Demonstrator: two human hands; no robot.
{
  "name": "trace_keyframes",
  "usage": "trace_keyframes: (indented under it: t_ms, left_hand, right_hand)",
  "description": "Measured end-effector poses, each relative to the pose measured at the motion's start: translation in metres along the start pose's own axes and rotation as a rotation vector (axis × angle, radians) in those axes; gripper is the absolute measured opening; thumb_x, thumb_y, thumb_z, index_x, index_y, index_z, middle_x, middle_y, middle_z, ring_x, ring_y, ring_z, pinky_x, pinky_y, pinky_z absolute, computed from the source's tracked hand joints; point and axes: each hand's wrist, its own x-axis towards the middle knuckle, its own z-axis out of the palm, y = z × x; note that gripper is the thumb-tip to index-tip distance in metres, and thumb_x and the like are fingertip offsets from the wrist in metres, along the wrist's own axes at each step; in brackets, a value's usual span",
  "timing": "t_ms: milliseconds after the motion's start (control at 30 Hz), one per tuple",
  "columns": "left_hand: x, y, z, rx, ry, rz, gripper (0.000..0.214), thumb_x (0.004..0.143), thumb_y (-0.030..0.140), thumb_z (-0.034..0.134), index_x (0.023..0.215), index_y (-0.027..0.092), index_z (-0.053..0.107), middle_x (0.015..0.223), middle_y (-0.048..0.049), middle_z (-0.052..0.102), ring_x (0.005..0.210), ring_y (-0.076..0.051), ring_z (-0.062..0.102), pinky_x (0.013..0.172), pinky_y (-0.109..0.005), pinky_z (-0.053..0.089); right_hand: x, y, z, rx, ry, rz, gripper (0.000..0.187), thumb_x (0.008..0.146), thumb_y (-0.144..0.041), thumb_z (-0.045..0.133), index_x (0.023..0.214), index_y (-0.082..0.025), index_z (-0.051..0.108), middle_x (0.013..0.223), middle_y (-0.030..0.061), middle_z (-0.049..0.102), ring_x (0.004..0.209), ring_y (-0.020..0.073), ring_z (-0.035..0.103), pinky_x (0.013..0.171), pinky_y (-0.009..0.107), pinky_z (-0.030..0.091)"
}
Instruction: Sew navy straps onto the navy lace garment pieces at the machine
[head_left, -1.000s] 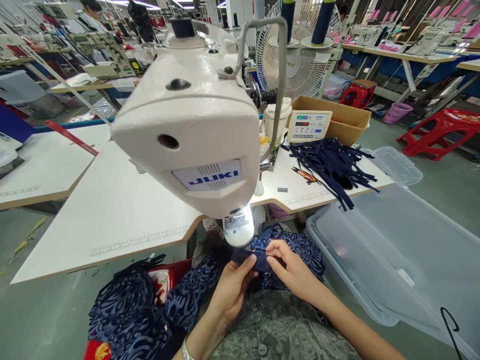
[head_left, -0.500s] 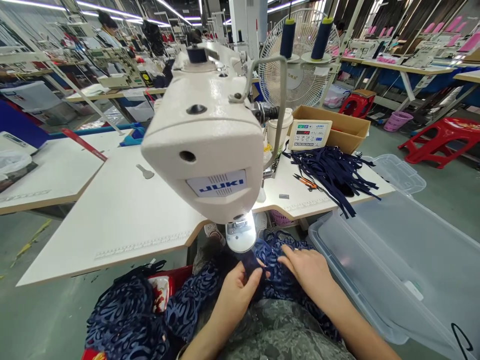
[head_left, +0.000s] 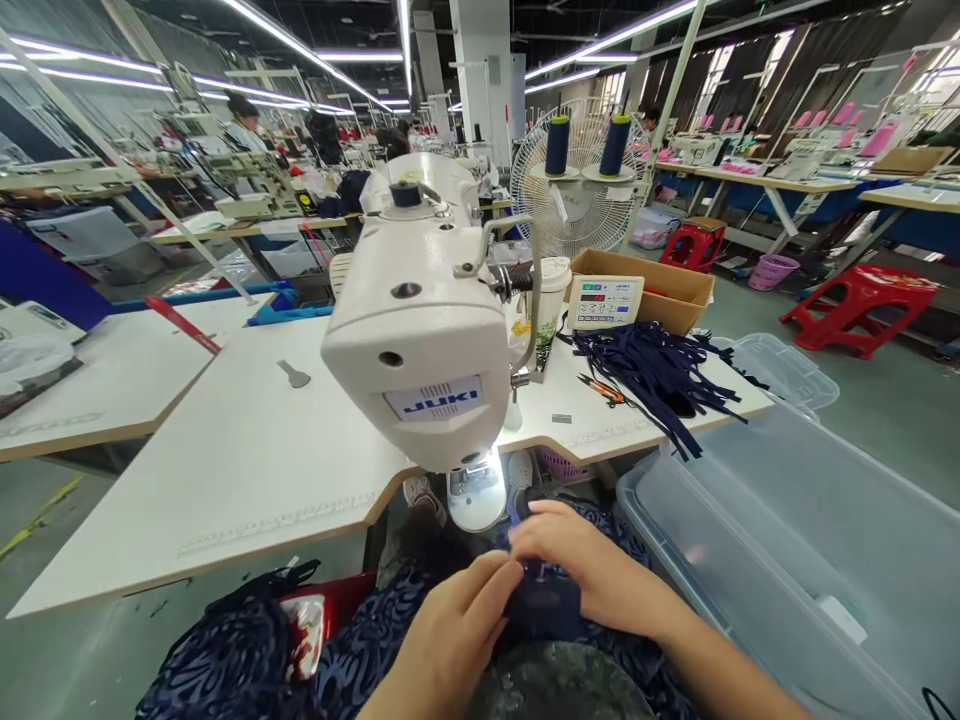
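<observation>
Left hand, fingers pinching navy fabric; right hand, fingers bent over it, grip hidden, cannot tell; sewing machine beyond

Room over tabletop L, sewing mach. in way ahead

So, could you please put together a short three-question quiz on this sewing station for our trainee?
1. True or false: the orange-handled snips lie beside the heap of navy strips.
2. How many thread cones show in front of the fan?
3. The left hand and right hand are at: (a) a paper cup, (b) dark blue fabric, (c) a control panel?

Key: 1 true; 2 two; 3 b.
</observation>
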Motion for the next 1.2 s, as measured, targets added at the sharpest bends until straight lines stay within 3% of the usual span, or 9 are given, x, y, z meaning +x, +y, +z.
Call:
trace_keyframes:
  t_ms: [67, 167, 267, 400, 600, 700, 867, 1000, 1200]
  left_hand:
    - [0.0, -0.007, -0.01, 0.118, 0.041, 0.116, 0.029, 0.098, 0.017, 0.03, 0.107, 0.016, 0.057, 0.097, -0.008, 0.07, 0.081, -0.014, 0.068, 0.073, -0.02, 0.054]
    - [0.002, -0.022, -0.026, 0.246, 0.024, 0.242, 0.032, 0.099, 0.016, 0.029, 0.104, 0.016, 0.061, 0.1, -0.0084, 0.07, 0.078, -0.014, 0.065, 0.072, -0.023, 0.053]
    - [0.005, -0.034, -0.032, 0.333, 0.051, 0.245, 0.032, 0.098, 0.011, 0.032, 0.103, 0.014, 0.064, 0.1, -0.0087, 0.071, 0.083, -0.016, 0.063, 0.079, -0.027, 0.052]
    - [0.009, -0.038, -0.02, 0.4, 0.074, 0.175, 0.03, 0.096, 0.008, 0.038, 0.113, 0.009, 0.062, 0.107, -0.0099, 0.07, 0.094, -0.02, 0.061, 0.086, -0.032, 0.048]
    - [0.015, -0.027, -0.01, 0.343, 0.024, -0.041, 0.037, 0.097, 0.011, 0.032, 0.118, 0.015, 0.062, 0.113, -0.0066, 0.068, 0.105, -0.021, 0.058, 0.09, -0.035, 0.047]
    - [0.014, -0.02, -0.01, 0.333, 0.005, -0.055, 0.033, 0.095, 0.012, 0.038, 0.118, 0.014, 0.062, 0.112, -0.0068, 0.069, 0.103, -0.02, 0.06, 0.091, -0.033, 0.048]
    - [0.005, -0.015, 0.005, 0.429, 0.095, -0.054, 0.032, 0.094, 0.011, 0.041, 0.121, 0.011, 0.06, 0.117, -0.0073, 0.068, 0.109, -0.022, 0.059, 0.095, -0.035, 0.044]
    - [-0.001, -0.013, 0.015, 0.431, 0.129, -0.107, 0.034, 0.096, 0.01, 0.039, 0.123, 0.014, 0.059, 0.119, -0.005, 0.068, 0.112, -0.019, 0.058, 0.099, -0.033, 0.038]
    - [-0.004, -0.011, 0.023, 0.435, 0.172, -0.192, 0.034, 0.096, 0.014, 0.043, 0.125, 0.016, 0.059, 0.124, -0.0072, 0.065, 0.115, -0.021, 0.056, 0.101, -0.035, 0.035]
  right_hand:
    - [0.006, 0.005, 0.005, -0.117, 0.009, -0.046, 0.014, 0.096, -0.026, 0.049, 0.101, -0.021, 0.061, 0.088, 0.0008, 0.067, 0.086, 0.0147, 0.061, 0.104, 0.035, 0.036]
    - [0.014, 0.015, 0.007, -0.331, 0.108, -0.04, 0.013, 0.095, -0.024, 0.049, 0.096, -0.02, 0.061, 0.085, 0.0029, 0.066, 0.084, 0.0178, 0.058, 0.088, 0.034, 0.043]
    - [0.025, 0.027, 0.005, -0.464, 0.229, -0.026, 0.014, 0.096, -0.024, 0.048, 0.095, -0.02, 0.061, 0.087, 0.0036, 0.067, 0.081, 0.0185, 0.058, 0.079, 0.033, 0.043]
    - [0.037, 0.044, 0.004, -0.501, 0.426, -0.016, 0.024, 0.099, -0.02, 0.041, 0.113, -0.024, 0.061, 0.099, 0.0048, 0.069, 0.087, 0.0185, 0.061, 0.08, 0.034, 0.043]
    - [0.042, 0.091, -0.019, -0.453, 0.222, 0.155, 0.03, 0.093, -0.032, 0.052, 0.122, -0.031, 0.057, 0.118, 0.0012, 0.065, 0.107, 0.0183, 0.059, 0.09, 0.03, 0.045]
    - [0.044, 0.131, -0.039, -0.535, 0.338, 0.361, 0.031, 0.097, -0.028, 0.038, 0.116, -0.019, 0.06, 0.112, 0.0103, 0.066, 0.101, 0.0237, 0.06, 0.087, 0.036, 0.046]
    - [0.051, 0.179, -0.05, -0.663, 0.387, 0.522, 0.02, 0.092, -0.026, 0.048, 0.101, -0.015, 0.063, 0.104, 0.0155, 0.064, 0.096, 0.027, 0.058, 0.083, 0.037, 0.043]
    - [0.052, 0.191, -0.045, -0.694, 0.363, 0.591, 0.015, 0.092, -0.026, 0.053, 0.092, -0.015, 0.063, 0.093, 0.0089, 0.064, 0.089, 0.0218, 0.059, 0.082, 0.036, 0.044]
    - [0.05, 0.189, -0.041, -0.707, 0.341, 0.655, 0.018, 0.093, -0.029, 0.054, 0.099, -0.013, 0.06, 0.094, 0.0045, 0.064, 0.087, 0.0186, 0.061, 0.08, 0.036, 0.047]
